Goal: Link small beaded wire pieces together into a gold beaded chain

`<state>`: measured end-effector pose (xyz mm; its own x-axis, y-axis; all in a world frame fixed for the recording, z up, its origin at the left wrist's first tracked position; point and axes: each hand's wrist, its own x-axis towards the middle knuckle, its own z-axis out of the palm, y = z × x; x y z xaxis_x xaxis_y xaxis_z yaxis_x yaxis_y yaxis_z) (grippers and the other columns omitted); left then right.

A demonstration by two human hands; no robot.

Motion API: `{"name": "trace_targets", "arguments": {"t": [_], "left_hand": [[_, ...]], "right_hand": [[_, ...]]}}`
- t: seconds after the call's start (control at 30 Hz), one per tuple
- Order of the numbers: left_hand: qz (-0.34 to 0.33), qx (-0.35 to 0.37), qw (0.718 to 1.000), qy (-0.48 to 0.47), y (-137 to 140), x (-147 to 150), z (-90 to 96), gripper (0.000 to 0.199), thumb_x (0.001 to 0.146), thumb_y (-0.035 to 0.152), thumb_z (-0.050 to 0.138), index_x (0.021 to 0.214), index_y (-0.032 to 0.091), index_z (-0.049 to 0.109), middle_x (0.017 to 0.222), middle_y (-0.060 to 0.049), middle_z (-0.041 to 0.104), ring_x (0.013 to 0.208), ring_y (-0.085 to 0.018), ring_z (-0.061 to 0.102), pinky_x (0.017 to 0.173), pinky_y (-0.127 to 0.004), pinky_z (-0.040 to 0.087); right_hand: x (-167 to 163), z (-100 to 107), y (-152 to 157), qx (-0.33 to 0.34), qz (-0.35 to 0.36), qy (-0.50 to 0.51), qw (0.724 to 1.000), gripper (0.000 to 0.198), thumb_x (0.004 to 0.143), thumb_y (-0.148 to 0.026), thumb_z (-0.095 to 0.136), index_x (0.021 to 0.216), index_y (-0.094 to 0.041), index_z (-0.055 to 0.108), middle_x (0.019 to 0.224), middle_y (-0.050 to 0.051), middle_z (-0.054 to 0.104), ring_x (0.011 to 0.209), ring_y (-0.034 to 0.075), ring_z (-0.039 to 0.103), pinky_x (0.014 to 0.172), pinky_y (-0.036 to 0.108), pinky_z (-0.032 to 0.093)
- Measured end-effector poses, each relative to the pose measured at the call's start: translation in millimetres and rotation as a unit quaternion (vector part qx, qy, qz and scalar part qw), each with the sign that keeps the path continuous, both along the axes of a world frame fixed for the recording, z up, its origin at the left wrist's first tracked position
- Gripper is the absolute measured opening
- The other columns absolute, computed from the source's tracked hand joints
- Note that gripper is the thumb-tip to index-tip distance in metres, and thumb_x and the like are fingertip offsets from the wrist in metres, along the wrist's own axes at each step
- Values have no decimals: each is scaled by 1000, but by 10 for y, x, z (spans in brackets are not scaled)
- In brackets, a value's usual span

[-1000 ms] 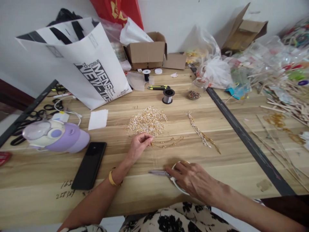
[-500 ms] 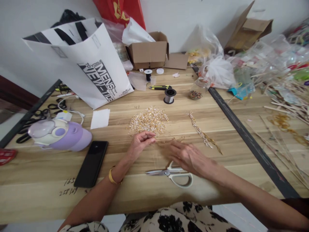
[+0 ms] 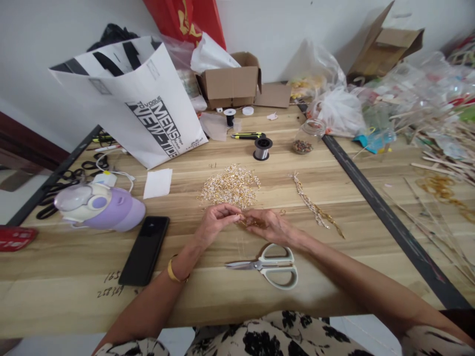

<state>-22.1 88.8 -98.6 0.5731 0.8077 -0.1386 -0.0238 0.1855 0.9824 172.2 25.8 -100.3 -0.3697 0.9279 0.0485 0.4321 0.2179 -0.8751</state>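
My left hand (image 3: 218,221) pinches one end of a thin gold beaded strand (image 3: 249,223), low over the table. Its fingertips almost meet those of my right hand (image 3: 267,223), which is also closed on the strand. Just beyond the hands lies a loose pile of small gold and clear beads (image 3: 232,185). A pair of scissors (image 3: 265,265) with pale handles rests nearer to me, blades pointing left. To the right lie finished-looking gold and silver chains (image 3: 313,205), gathered in a bundle.
Behind the pile stand a wire spool (image 3: 262,148), a utility knife (image 3: 248,135) and a glass jar (image 3: 308,136) with beads in its bottom. A black phone (image 3: 144,251), a purple bottle (image 3: 106,206) and a white bag (image 3: 148,106) are on the left. Plastic bags and sticks lie far right.
My right hand has moved left, up to the fingertips of my left hand, and now grips the strand. The left hand keeps its pinch. The view has shifted slightly.
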Motion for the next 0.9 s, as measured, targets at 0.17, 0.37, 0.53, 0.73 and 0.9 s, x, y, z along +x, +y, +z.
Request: {"name": "trace_targets", "arguments": {"t": [0.17, 0.37, 0.53, 0.73, 0.9], "left_hand": [[16, -36, 998, -50, 21, -10, 19, 13, 64, 21, 78, 72, 15, 70, 69, -2, 72, 64, -12, 65, 65, -21, 50], [7, -60, 986, -153, 61, -33, 79, 16, 62, 21, 81, 69, 14, 68, 67, -2, 71, 65, -13, 65, 68, -24, 50], [7, -67, 978, -195, 92, -72, 115, 16, 62, 21, 82, 70, 15, 68, 66, -2, 71, 64, -13, 65, 64, -23, 51], [17, -58, 975, -212, 131, -115, 180, 15, 61, 19, 82, 69, 17, 69, 67, -1, 71, 64, -12, 65, 66, -23, 51], [21, -35, 977, -209, 152, -125, 208, 15, 61, 20, 82, 68, 17, 69, 66, -1, 70, 63, -12, 64, 65, -24, 51]], "right_hand": [[40, 65, -33, -10, 15, -13, 1000, 35, 83, -23, 60, 118, -18, 59, 97, 3, 68, 78, 15, 62, 69, 24, 48], [119, 116, -50, -5, 40, -62, 997, 36, 84, -22, 58, 120, -18, 58, 85, 2, 67, 72, 14, 61, 63, 23, 45], [180, 111, -49, -26, 35, -77, 996, 32, 84, -26, 60, 115, -19, 62, 82, 1, 66, 69, 13, 59, 61, 22, 44], [313, 167, -93, -98, 13, -28, 995, 30, 85, -33, 58, 109, -15, 64, 79, 2, 66, 66, 12, 58, 61, 23, 45], [473, 112, -153, -136, -7, 35, 990, 32, 87, -40, 55, 105, -15, 64, 76, 2, 66, 64, 11, 58, 59, 23, 44]]}}
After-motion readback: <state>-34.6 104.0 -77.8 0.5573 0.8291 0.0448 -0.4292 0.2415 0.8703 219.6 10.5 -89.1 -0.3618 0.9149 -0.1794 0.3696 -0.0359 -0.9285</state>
